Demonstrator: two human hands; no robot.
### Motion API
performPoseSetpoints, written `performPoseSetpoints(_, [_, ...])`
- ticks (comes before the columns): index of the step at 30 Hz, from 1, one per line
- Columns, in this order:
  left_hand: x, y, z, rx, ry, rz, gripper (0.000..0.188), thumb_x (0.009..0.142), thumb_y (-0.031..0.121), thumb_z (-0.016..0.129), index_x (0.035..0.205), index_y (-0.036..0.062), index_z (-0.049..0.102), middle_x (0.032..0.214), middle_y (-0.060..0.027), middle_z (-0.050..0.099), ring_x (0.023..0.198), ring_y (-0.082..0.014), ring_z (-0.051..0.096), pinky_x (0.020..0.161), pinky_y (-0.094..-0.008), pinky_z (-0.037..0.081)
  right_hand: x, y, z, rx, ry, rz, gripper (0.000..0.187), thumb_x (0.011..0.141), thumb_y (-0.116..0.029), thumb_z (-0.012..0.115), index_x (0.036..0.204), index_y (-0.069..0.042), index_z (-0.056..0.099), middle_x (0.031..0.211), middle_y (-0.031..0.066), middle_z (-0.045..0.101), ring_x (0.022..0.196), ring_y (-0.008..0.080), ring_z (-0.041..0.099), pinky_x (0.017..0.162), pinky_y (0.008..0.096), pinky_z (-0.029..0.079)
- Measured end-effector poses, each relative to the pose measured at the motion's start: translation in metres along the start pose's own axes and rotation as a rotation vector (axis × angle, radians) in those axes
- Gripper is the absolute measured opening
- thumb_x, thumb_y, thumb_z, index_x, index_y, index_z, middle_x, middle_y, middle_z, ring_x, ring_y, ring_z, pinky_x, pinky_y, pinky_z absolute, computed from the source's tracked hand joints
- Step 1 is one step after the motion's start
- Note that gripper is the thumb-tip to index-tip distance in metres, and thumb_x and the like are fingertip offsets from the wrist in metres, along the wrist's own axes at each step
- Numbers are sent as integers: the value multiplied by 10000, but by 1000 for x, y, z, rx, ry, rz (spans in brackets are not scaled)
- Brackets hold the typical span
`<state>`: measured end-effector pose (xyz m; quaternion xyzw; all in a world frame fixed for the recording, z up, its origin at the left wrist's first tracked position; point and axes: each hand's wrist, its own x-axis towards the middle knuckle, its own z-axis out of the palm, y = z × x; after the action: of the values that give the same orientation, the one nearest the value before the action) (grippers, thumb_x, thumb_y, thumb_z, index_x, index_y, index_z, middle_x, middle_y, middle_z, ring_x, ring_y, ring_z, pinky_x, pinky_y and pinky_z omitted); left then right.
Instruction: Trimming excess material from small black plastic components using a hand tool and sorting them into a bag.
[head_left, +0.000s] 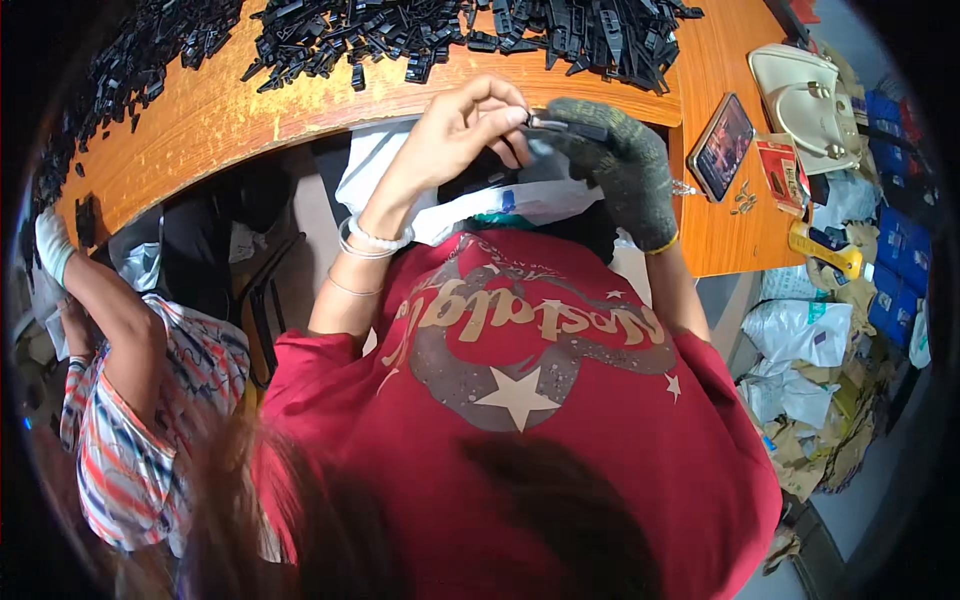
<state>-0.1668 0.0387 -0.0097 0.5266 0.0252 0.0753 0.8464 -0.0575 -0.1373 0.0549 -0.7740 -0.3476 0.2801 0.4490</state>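
In front of my chest, just off the table's near edge, both hands meet at a narrow black plastic part [572, 128]. My left hand [450, 138] is bare and closed, with thumb and forefinger pinching the part's left end, where something small and shiny shows. The right one, my right hand [625, 165], wears a dark grey knit glove with a yellow cuff. Its fingers curl round the other end of the part, partly hiding it. Beyond my hands, a large pile of similar black plastic parts [610, 40] lies on the wooden table [300, 110].
At the right are a phone [722, 148], small metal pieces [743, 199], a red box [783, 172], a cream handbag [800, 100] and a yellow tape dispenser [826, 250]. Plastic bags [800, 330] crowd the floor there. A co-worker's gloved hand [52, 243] rests at the table's left end.
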Motion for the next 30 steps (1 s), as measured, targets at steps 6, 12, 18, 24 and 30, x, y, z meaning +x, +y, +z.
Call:
performPoseSetpoints(6, [2,-2,13,-263,71,-158,201,866,102,657,982,-26,554,748,-91,639,517,-170,626,437,-250,504,-6,1,-2,199,-118,68,297,849,-27,603,1141,-63,644,883,5,670,682,68,590,551,192,449])
performPoseSetpoints(12, [5,0,29,127,245,-170,200,814,109,721,899,18,564,601,0,577,407,-76,508,371,-203,375,-7,15,2,260,-87,157,296,850,-35,604,1142,-60,642,866,6,668,661,70,591,543,195,451])
performPoseSetpoints(18, [22,-9,11,960,372,286,256,758,201,775,744,-9,628,664,-37,558,579,-101,524,521,-260,415,-6,13,13,396,17,150,249,860,-60,623,1104,-23,654,935,28,663,698,52,571,583,196,457])
performPoseSetpoints(24, [64,1,4,1321,570,530,138,812,181,684,849,52,654,821,-88,575,696,-275,630,584,-365,497,-13,23,9,268,66,123,180,902,-103,600,1043,-19,672,870,20,654,672,70,559,572,226,451])
performPoseSetpoints(30, [96,-1,40,1428,391,632,373,812,416,671,914,59,635,788,-81,595,614,-245,626,514,-335,489,-15,40,12,266,178,160,159,914,-130,597,997,-19,676,742,7,617,573,59,520,471,233,412])
